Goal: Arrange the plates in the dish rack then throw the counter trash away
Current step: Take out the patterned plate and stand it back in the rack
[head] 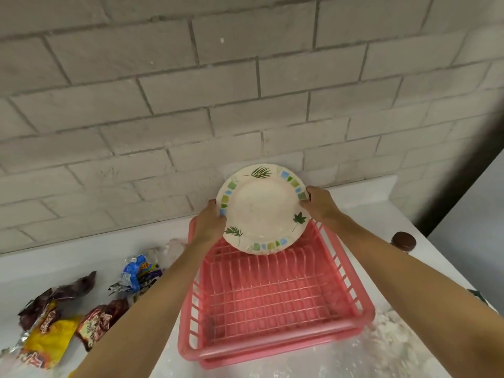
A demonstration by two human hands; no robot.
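Grip: left hand (211, 225), right hand (320, 204) clasp round plate (263, 211) | pink lattice rack (272, 349) far end

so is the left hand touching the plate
Touching. The head view shows the left hand curled round the left rim of the plate.

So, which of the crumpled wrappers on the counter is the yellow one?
The yellow wrapper, at far left nearest the camera; the blue wrapper, dark purple wrapper and red-brown wrapper differ in colour.

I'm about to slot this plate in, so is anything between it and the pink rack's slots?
Nothing visible. The left hand and right hand hold the plate at the far slots of the dish rack.
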